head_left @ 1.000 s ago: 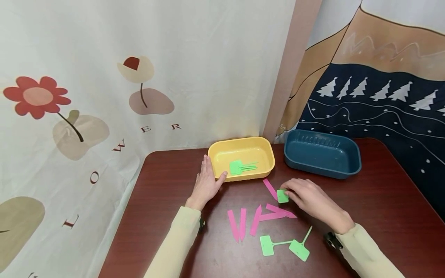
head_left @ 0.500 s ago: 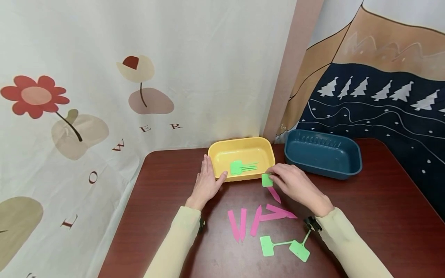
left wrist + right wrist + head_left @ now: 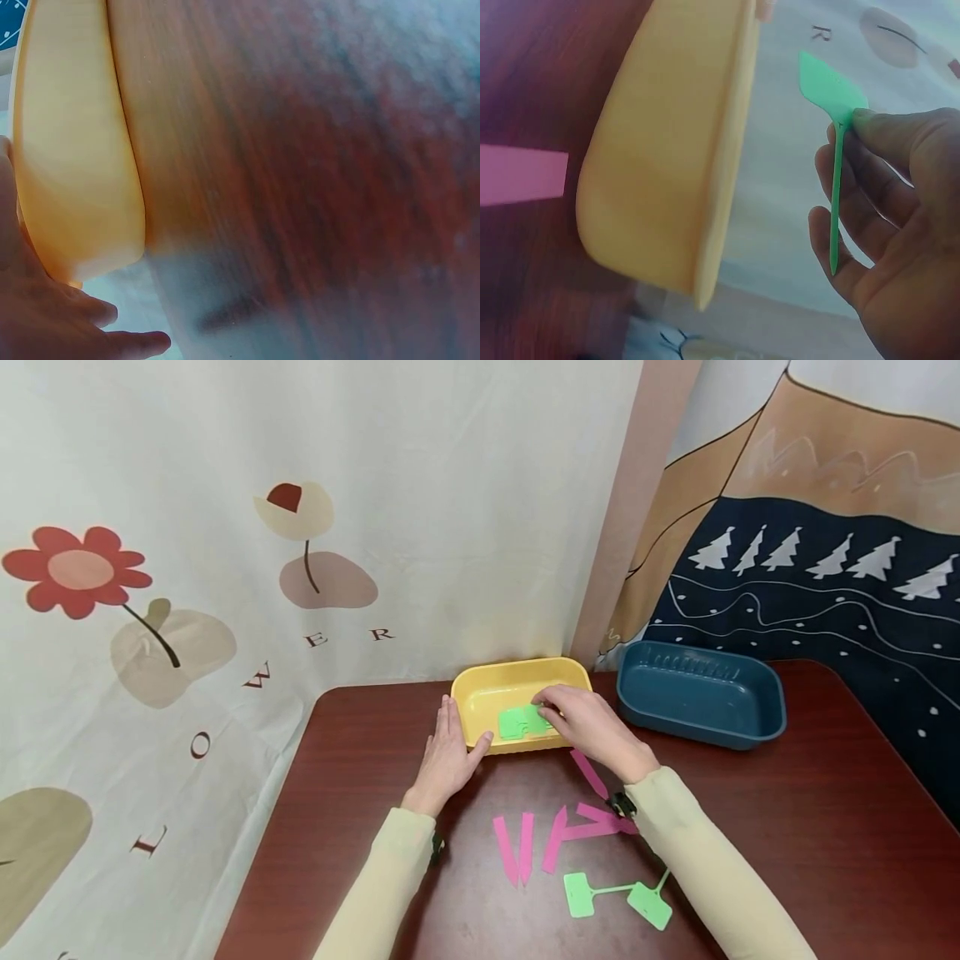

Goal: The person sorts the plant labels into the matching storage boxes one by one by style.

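Note:
My right hand (image 3: 592, 727) is over the yellow basin (image 3: 480, 681), pinching a green T-shaped plant label (image 3: 829, 88) between thumb and fingers. In the right wrist view its thin stem hangs down along the fingers. More green plant labels (image 3: 512, 725) lie on the basin floor, partly hidden by the held one. My left hand (image 3: 444, 764) rests with straight fingers along the basin's left side, its thumb at the front rim. Two green plant labels (image 3: 579, 895) lie on the table toward the front, the right one's stem partly hidden by my right sleeve.
Several pink pointed strips (image 3: 527, 847) lie in front of the yellow basin, and one pink strip (image 3: 588, 774) lies near its front right corner. To the right, a dark blue basin (image 3: 701, 693) stands near the table's back edge. A printed curtain (image 3: 450, 510) hangs behind.
My right hand has carried the green plant label leftward and away from me, from the table beside the pink strip to over the yellow basin. The left hand has stayed on the basin.

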`<state>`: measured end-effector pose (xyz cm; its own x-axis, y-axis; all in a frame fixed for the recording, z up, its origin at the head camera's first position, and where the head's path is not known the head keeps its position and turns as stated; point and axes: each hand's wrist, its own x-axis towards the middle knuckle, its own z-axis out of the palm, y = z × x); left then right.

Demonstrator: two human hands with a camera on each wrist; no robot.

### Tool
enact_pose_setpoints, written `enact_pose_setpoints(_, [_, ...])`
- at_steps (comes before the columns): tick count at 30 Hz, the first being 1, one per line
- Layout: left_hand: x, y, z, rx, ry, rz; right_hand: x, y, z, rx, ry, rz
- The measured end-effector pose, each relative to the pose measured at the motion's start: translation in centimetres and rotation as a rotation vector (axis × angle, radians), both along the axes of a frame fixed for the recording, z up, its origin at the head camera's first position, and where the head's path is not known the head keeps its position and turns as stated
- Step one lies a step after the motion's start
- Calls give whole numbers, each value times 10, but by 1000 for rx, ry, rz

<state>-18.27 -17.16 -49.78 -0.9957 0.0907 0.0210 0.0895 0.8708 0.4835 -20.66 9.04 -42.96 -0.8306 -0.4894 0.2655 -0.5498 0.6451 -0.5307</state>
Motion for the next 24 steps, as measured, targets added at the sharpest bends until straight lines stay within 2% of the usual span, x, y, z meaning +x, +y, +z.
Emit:
enact_pose_setpoints(8, [2,2,-2,-4,-12,-7,-24,-24,-12,69,23,11])
enact_pose_setpoints(20, [1,2,3,-8,-16,1,-42,-46,-24,126,-79,-2])
enact_pose_setpoints(24, [1,1,3,-8,-15,1,-47,-52,-29,157,-82,-2])
